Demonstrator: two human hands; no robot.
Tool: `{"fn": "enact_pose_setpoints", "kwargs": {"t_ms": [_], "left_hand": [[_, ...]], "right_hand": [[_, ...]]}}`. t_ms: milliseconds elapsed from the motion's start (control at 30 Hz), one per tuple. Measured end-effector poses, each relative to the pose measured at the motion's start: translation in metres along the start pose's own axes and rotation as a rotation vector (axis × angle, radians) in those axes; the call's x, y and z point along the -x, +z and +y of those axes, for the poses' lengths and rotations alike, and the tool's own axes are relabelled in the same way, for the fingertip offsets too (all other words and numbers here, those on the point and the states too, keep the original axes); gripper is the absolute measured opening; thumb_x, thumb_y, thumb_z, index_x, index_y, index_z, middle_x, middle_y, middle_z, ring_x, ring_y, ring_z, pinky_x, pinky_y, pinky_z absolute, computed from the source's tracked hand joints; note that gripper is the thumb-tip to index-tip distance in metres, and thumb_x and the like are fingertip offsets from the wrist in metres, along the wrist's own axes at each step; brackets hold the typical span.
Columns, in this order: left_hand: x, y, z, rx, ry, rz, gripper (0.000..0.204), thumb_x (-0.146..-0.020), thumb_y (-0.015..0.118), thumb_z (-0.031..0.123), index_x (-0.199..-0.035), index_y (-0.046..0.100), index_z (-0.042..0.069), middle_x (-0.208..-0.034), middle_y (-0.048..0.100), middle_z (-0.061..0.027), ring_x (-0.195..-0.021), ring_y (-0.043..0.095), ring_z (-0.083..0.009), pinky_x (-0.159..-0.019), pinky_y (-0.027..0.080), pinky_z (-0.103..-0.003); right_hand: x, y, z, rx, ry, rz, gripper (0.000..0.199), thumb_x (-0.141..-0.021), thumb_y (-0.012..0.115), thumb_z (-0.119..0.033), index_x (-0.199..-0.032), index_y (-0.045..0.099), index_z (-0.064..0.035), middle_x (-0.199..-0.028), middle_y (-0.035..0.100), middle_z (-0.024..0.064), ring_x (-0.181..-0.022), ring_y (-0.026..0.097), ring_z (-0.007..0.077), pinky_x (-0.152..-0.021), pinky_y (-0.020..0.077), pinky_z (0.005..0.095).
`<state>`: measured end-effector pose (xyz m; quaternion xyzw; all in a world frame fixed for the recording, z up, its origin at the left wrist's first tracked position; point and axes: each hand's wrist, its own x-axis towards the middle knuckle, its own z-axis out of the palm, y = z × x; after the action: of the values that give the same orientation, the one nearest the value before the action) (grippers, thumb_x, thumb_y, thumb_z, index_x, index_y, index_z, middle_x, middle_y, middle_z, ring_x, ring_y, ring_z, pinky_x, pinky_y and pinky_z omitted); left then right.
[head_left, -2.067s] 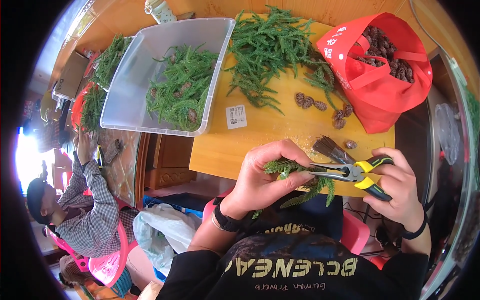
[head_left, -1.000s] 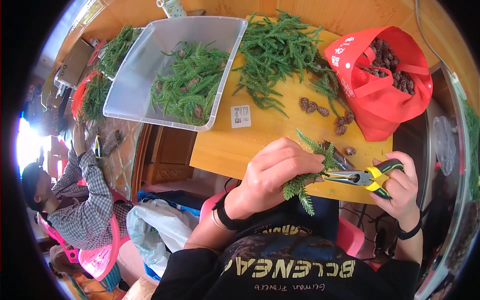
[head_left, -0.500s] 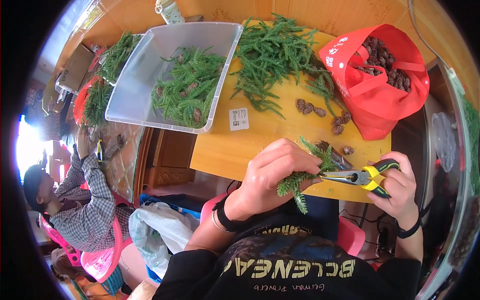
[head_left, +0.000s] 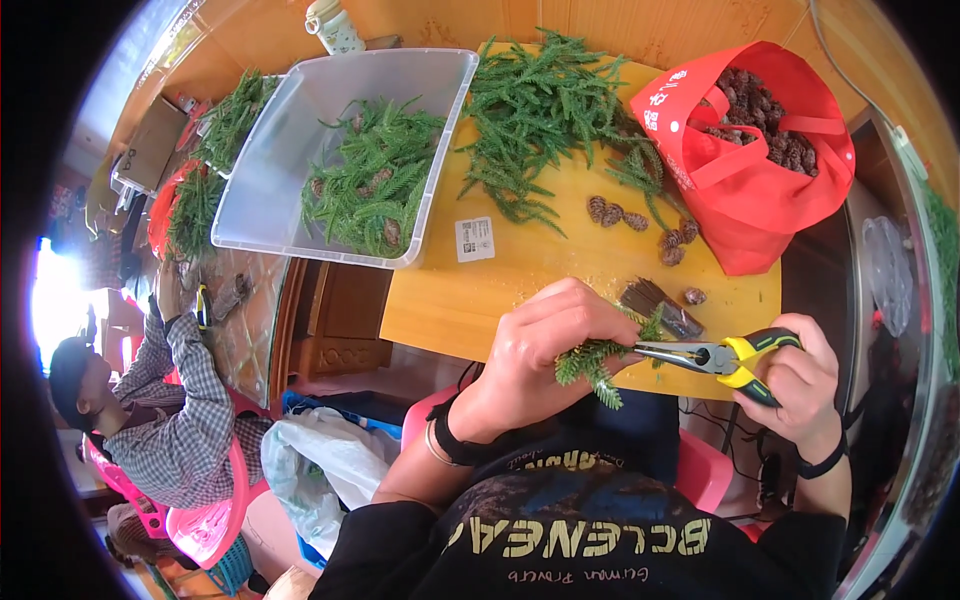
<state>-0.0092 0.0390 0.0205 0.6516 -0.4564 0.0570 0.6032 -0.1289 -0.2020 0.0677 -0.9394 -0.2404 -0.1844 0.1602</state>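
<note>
My left hand (head_left: 550,340) is closed around a green artificial pine sprig (head_left: 592,366), held just off the table's front edge. In my right hand (head_left: 805,385) are long-nose pliers (head_left: 735,360) with yellow and black handles. Their jaw tips reach the sprig beside my left fingers; what they pinch there is too small to make out. Behind my hands, a small clear packet of thin dark wires (head_left: 662,305) lies on the yellow table (head_left: 440,320). A single pine cone (head_left: 694,296) rests next to the packet.
Loose pine sprigs (head_left: 540,120) are heaped at the back, left of a red bag (head_left: 735,215) full of pine cones. A clear plastic bin (head_left: 260,205) holds more greenery. Several cones (head_left: 615,213) and a white label card (head_left: 474,240) lie mid-table. Another person (head_left: 170,420) works at the left.
The pliers' handles have spread a little wider in my right hand. The sprig has turned slightly and sits lower, so more of the wire packet shows.
</note>
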Motion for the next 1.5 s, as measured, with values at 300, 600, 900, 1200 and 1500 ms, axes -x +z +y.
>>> {"fn": "enact_pose_setpoints", "kwargs": {"t_ms": [300,600,900,1200,1500], "left_hand": [[0.003,-0.002,-0.005,0.078,-0.189,-0.078,0.019,-0.063,0.074,-0.002,-0.077,0.061,0.003,-0.076,0.065,-0.0075,-0.071,0.062,-0.0198,-0.063,0.048,-0.028],[0.012,0.003,-0.006,0.591,-0.534,-0.002,0.021,-0.073,0.073,0.004,-0.085,0.058,-0.002,-0.082,0.063,-0.0106,-0.076,0.06,-0.0146,-0.069,0.049,-0.026],[0.011,0.004,-0.008,0.592,-0.549,0.061,0.023,-0.071,0.074,0.002,-0.085,0.057,-0.002,-0.085,0.062,-0.0105,-0.078,0.06,-0.0149,-0.071,0.049,-0.026],[0.013,0.011,-0.011,0.407,-0.412,0.163,0.02,-0.071,0.074,0.0,-0.083,0.059,0.001,-0.084,0.064,-0.004,-0.076,0.058,-0.0079,-0.07,0.047,-0.022],[0.012,0.015,-0.012,0.146,-0.299,0.258,0.022,-0.066,0.074,-0.005,-0.079,0.058,0.001,-0.08,0.063,-0.0071,-0.074,0.061,-0.0137,-0.067,0.05,-0.025]], "right_hand": [[-0.008,-0.018,-0.011,0.183,0.02,-0.091,0.034,-0.051,0.077,-0.017,-0.056,0.046,-0.0033,-0.057,0.046,0.0091,-0.064,0.053,0.0315,-0.057,0.0478,0.038],[-0.004,-0.005,-0.002,-0.226,0.202,-0.171,0.035,-0.061,0.072,-0.03,-0.065,0.055,0.0006,-0.083,0.062,0.0143,-0.091,0.055,0.0382,-0.073,0.0462,0.0432],[-0.002,-0.001,-0.006,-0.031,0.175,-0.118,0.033,-0.054,0.078,-0.02,-0.06,0.05,-0.0031,-0.083,0.064,0.0096,-0.087,0.056,0.0322,-0.071,0.0486,0.0387],[-0.006,0.002,-0.018,0.059,0.193,-0.073,0.031,-0.055,0.077,-0.02,-0.065,0.054,-0.0017,-0.083,0.062,0.0098,-0.087,0.055,0.034,-0.071,0.0475,0.0406],[-0.007,0.008,-0.023,0.039,0.229,-0.067,0.031,-0.056,0.077,-0.02,-0.069,0.057,-0.0005,-0.084,0.063,0.0104,-0.089,0.056,0.0341,-0.073,0.0476,0.0404]]}}
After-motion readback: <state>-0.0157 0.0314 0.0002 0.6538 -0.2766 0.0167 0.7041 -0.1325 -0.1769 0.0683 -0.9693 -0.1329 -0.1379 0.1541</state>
